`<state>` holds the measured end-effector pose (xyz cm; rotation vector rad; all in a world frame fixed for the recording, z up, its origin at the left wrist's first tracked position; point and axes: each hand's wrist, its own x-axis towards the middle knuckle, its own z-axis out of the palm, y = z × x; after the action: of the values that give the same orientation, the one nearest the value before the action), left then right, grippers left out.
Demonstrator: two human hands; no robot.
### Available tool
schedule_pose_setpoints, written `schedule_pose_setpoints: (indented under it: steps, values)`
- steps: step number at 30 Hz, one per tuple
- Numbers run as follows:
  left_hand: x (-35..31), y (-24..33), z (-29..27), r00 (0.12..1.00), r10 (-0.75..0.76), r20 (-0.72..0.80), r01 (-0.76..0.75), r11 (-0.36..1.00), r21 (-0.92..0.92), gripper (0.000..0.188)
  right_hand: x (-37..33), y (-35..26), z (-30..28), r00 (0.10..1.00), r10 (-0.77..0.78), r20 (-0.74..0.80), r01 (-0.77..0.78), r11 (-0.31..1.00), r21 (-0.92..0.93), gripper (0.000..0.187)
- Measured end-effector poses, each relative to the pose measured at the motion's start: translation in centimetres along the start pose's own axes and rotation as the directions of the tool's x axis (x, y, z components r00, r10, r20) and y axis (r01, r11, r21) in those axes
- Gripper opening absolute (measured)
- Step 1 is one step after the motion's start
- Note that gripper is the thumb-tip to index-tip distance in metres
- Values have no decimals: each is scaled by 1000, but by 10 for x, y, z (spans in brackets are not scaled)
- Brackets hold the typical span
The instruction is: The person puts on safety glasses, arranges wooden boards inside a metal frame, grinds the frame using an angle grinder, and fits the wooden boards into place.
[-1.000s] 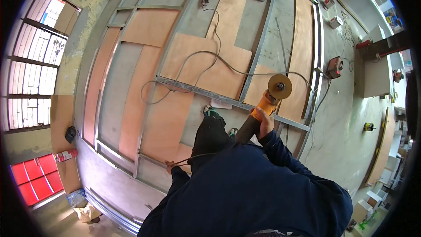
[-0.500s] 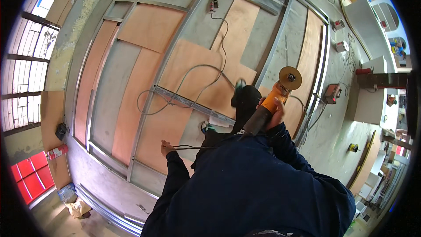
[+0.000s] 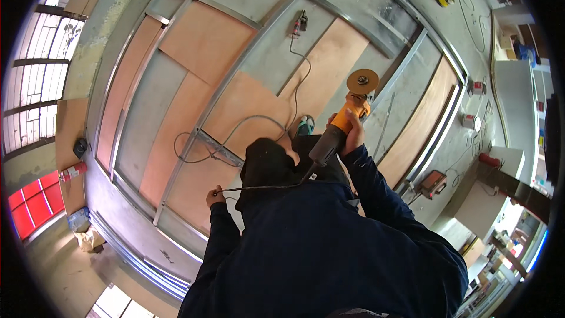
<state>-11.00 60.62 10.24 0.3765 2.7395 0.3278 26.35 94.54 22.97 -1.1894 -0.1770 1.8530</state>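
Note:
My right hand point(image 3: 354, 132) grips an orange and black angle grinder point(image 3: 336, 135) in front of my body. Its tan, round disc point(image 3: 362, 82) points away from me. From the grinder's rear end a dark power cord point(image 3: 265, 187) runs left across my lap. My left hand point(image 3: 215, 196) is closed around that cord, out to the left. Beneath and ahead of me lies a metal frame point(image 3: 257, 36) of long square tubes, with pinkish plywood sheets point(image 3: 203, 35) on the floor between them.
Another corded power tool point(image 3: 299, 25) lies on the floor ahead. A looped cable point(image 3: 226, 141) crosses the plywood and a tube. An orange-black machine point(image 3: 432, 183) and two paint cans point(image 3: 471, 121) stand at right. Metal tubes point(image 3: 138, 262) and a fire extinguisher point(image 3: 73, 171) are at left.
The grinder in my right hand has shifted left and slightly up in the picture. The cord now stretches straighter between my hands. My legs have moved and the whole view has turned.

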Motion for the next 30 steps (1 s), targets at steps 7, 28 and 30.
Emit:
schedule_pose_setpoints:
  steps: [7, 28, 30]
  values:
    - [-6, 149, 4, 983, 97, 154, -92, 995, -41, 22, 71, -87, 78, 990, 45, 136, -66, 987, 150, 57]
    - [105, 729, 85, 554, 593, 583, -275, 792, -545, 63, 449, -181, 270, 810, 269, 521, -56, 920, -388, 62]
    - [137, 749, 132, 599, 624, 501, -241, 737, -631, 61, 503, -175, 282, 815, 209, 540, 32, 916, -401, 60]
